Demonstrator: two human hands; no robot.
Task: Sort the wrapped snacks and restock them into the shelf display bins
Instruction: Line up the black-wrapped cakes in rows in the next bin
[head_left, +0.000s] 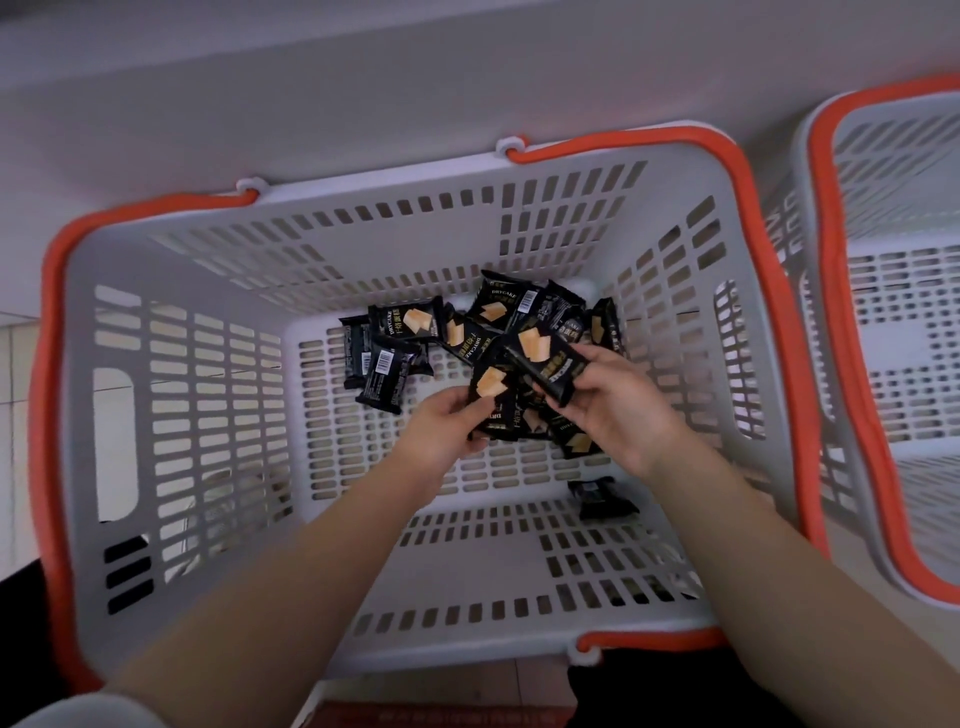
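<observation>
Two hands work inside the slotted grey basket (176, 364), so this looks like the gathering step. The left hand (447, 421) pinches one glossy black packet (491, 395); the right hand (618, 400) grips another (545, 358). Beyond the fingertips lies the loose pile (457, 327); one stray (602, 499) sits behind the right wrist. Next probably calls for stacking both flat.

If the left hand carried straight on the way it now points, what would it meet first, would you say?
The left hand points up and right, holding a snack packet. It would probably meet the packet held by the right hand first, then the pile of packets; depth is unclear.
</observation>
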